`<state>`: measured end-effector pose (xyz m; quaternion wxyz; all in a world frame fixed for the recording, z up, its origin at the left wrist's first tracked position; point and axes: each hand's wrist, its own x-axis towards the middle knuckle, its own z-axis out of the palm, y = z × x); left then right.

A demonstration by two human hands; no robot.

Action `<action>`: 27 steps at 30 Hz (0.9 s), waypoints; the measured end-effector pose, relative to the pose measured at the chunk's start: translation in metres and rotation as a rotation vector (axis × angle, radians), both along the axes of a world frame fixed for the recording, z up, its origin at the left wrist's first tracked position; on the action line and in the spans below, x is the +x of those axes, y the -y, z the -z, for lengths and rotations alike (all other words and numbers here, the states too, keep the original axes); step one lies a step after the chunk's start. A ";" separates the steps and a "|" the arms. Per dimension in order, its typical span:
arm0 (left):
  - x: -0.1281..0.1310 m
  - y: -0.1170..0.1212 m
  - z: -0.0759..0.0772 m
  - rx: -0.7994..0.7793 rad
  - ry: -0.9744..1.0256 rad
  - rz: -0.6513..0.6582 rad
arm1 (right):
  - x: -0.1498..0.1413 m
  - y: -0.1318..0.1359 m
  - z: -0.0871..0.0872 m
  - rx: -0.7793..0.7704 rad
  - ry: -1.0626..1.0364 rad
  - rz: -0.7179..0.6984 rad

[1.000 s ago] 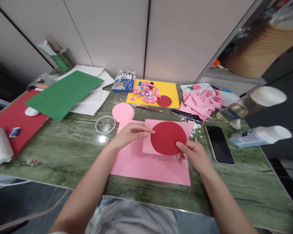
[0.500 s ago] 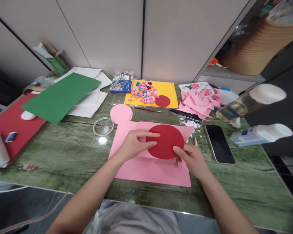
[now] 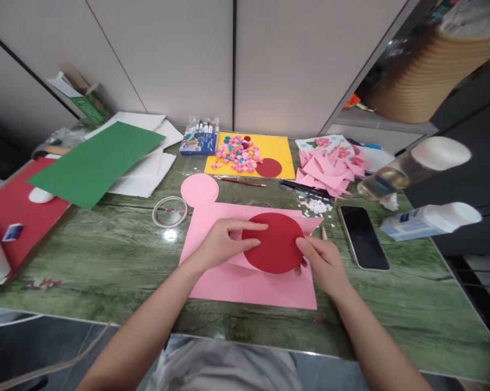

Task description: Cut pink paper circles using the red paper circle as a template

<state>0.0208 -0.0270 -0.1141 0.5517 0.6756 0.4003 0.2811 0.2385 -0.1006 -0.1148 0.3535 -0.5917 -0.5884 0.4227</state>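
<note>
Between my two hands is a red paper circle (image 3: 274, 247), held over the pink paper sheet (image 3: 216, 282) that lies on the table. My left hand (image 3: 224, 241) has the circle's left edge between thumb and fingers. At the right edge my right hand (image 3: 320, 263) pinches it, thumb on top and fingertips showing beneath. Pink paper circles (image 3: 199, 190) lie at the sheet's upper left corner. A roll of tape (image 3: 170, 199) is to the left of the sheet.
Behind are a yellow sheet (image 3: 283, 149) with colourful small balls, a marker box (image 3: 199, 145) and pink folded paper pieces (image 3: 326, 168). A phone (image 3: 364, 239), glue bottle (image 3: 416, 224) and clear bottle (image 3: 391, 174) stand or lie right. Green paper (image 3: 100, 160) lies left.
The red circle has tilted and turned slightly between my hands. My right hand's grip has moved a little up along its right edge. The view has shifted slightly.
</note>
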 end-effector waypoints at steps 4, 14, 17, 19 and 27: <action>0.000 0.001 0.001 -0.048 -0.010 0.016 | -0.001 0.002 0.000 0.007 0.024 0.011; -0.010 -0.011 -0.004 0.020 -0.046 -0.097 | 0.013 -0.004 0.005 0.030 -0.178 0.062; -0.017 -0.018 -0.004 0.042 -0.014 -0.192 | 0.022 -0.011 0.005 0.100 0.146 0.126; -0.020 -0.020 -0.003 0.042 0.013 -0.209 | 0.025 -0.016 0.010 0.154 0.434 0.060; -0.021 -0.018 -0.005 0.057 0.034 -0.173 | 0.018 -0.022 0.047 0.211 0.907 -0.115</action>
